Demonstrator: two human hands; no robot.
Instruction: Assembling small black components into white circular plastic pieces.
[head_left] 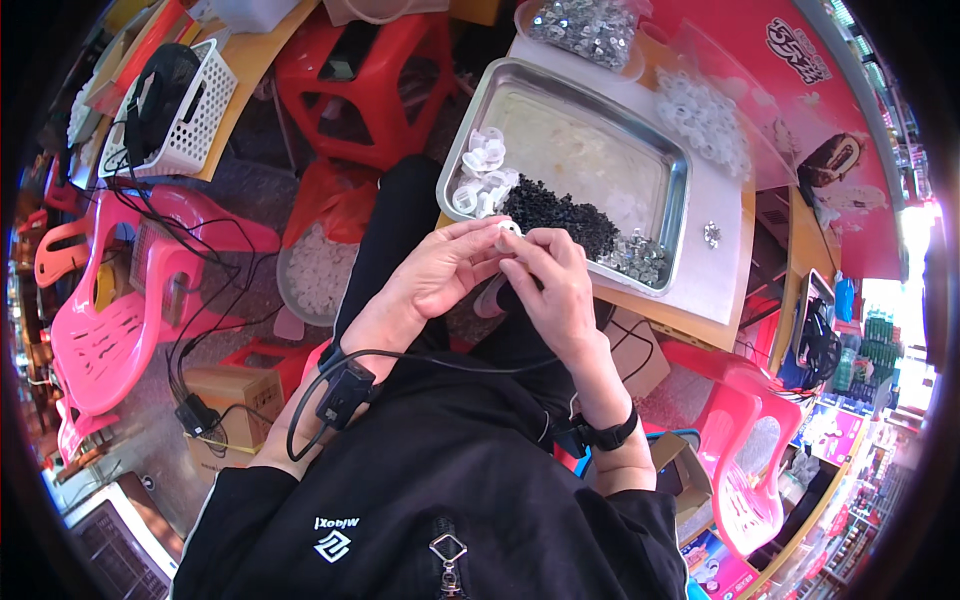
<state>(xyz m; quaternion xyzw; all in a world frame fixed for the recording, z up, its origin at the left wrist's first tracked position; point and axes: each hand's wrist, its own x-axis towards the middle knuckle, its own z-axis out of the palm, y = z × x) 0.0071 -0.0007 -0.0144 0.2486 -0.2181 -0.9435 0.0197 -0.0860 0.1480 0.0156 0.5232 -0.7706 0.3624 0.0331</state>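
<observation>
The left hand (pixel 437 270) and right hand (pixel 556 290) pinch a small, rounded white part (pixel 509 228), partly covered by the fingers.

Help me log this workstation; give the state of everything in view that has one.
Left hand, closed on white plastic part
Right hand, closed on the same part
Metal tray, partly filled
Black pieces, piled loose
White perforated basket, loaded
Basin, holding white pieces
Red stool, upright
Black wristband, fastened
</observation>
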